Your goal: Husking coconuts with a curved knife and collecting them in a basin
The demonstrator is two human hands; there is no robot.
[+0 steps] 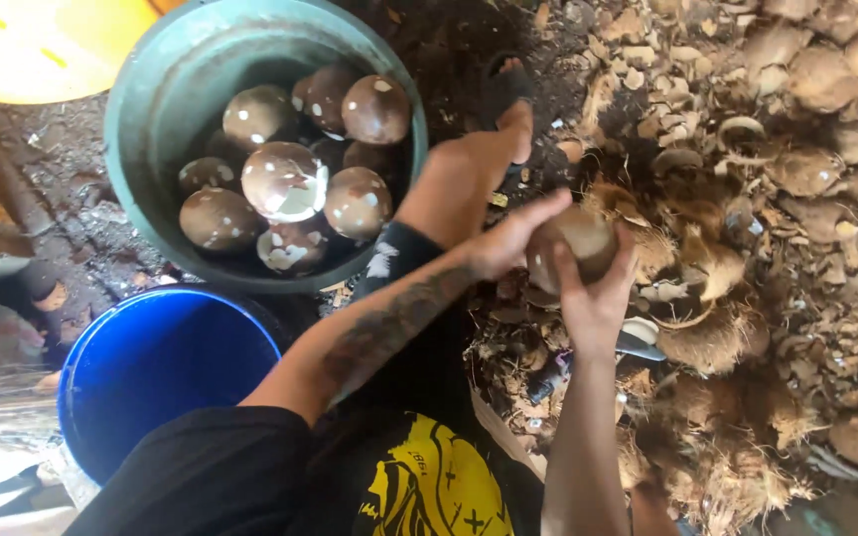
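Coconut [573,243] sits cupped between our left hand [508,238] and right hand [593,298], both curled round it to steady it, green tub [151,89] of peeled ones left.

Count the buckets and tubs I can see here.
2. A green tub at upper left holds peeled coconuts; a blue bucket sits just below it, beside my left arm.

Round brown coconut [573,246], husk stripped, shell smooth and dull with a paler greyish patch on its upper face, held up off the ground, cupped between both hands, above a heap of fibrous husk scraps
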